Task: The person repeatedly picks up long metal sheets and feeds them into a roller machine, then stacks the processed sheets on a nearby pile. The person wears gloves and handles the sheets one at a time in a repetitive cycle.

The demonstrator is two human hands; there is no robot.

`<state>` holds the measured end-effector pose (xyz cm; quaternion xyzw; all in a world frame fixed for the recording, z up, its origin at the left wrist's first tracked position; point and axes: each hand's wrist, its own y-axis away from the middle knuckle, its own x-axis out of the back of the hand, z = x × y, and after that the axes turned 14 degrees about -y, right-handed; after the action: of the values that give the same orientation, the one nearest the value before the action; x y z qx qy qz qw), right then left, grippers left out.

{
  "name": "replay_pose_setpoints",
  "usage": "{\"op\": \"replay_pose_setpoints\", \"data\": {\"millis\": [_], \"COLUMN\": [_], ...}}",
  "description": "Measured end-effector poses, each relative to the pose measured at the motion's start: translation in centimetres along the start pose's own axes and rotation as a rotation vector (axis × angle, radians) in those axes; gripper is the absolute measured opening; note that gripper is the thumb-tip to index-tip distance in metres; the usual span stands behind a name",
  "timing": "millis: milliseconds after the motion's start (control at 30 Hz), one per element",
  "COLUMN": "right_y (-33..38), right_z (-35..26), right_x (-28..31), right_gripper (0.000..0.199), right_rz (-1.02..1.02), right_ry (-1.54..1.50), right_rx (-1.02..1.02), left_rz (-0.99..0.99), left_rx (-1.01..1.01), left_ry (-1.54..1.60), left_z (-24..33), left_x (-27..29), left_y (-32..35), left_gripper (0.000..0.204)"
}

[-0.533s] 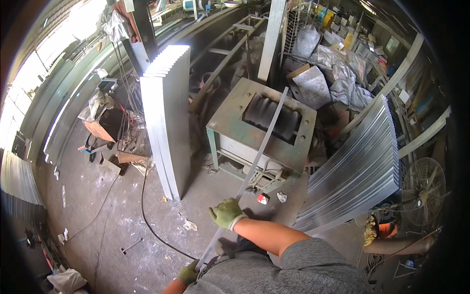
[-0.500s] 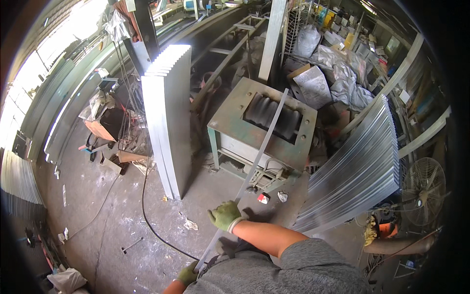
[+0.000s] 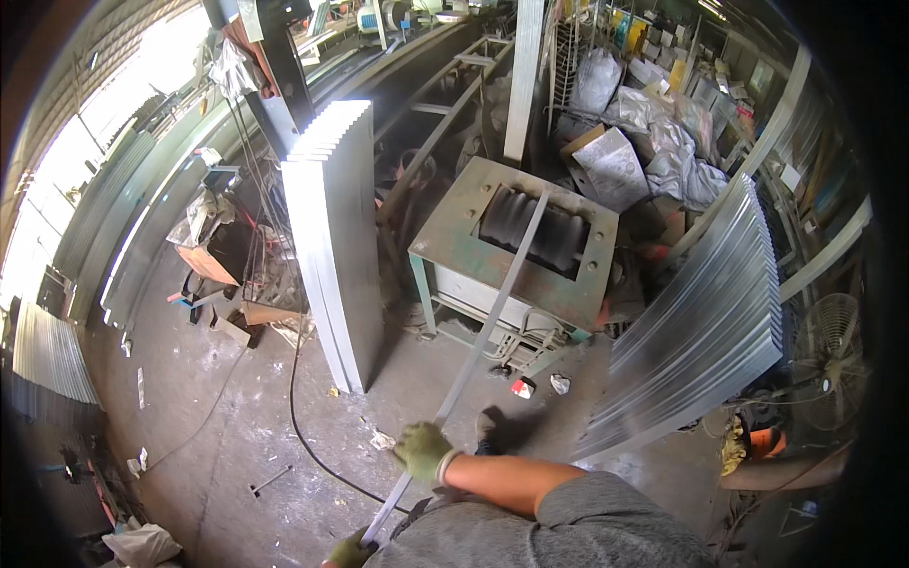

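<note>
A long, narrow metal bar [image 3: 490, 322] slants from near my body up to a green-edged metal machine table [image 3: 443, 239]. Its far end lies over the dark ridged rollers [image 3: 565, 237] in the table's opening. Gloved in green, my right hand [image 3: 423, 451] is wrapped round the bar at about knee distance from the machine. Lower down, at the bar's near end, my left hand [image 3: 351, 550] grips it in a matching glove, partly cut off by the lower edge.
Left of the machine stands a tall stack of shiny metal profiles [image 3: 331, 237]. Another stack of metal strips [image 3: 696, 331] leans at the right, beside a fan [image 3: 827, 355]. A black cable [image 3: 301, 417] crosses the floor near me. Cardboard scraps [image 3: 210, 263] lie at the left.
The bar has slid back toward me, its far end now lower over the rollers. My right hand has come nearer and slightly left with it; the whole view has shifted a little.
</note>
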<state>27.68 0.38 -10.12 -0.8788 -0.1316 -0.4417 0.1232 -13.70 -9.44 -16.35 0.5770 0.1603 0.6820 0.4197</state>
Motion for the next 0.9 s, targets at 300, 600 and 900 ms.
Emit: {"op": "replay_pose_setpoints", "data": {"millis": [300,600,900], "right_y": [-0.7,14.5,27.8], "right_z": [17.7,19.7,19.4], "right_x": [14.0,12.9,6.8], "right_gripper": [0.039,0.051,0.045], "right_rz": [0.642,0.784,0.681], "right_ry": [0.089,-0.008,0.038], "right_rx": [-0.116,-0.554,-0.945], "left_rz": [0.115,0.274,0.186], "left_rx": [-0.07,-0.269,-0.28], "left_ry": [-0.134,-0.272,-0.439], "left_z": [24.7,47.9,64.7], "left_x": [12.9,26.9,37.0], "left_y": [-15.3,-35.0,-44.5], "left_gripper": [0.044,0.064,0.051]}}
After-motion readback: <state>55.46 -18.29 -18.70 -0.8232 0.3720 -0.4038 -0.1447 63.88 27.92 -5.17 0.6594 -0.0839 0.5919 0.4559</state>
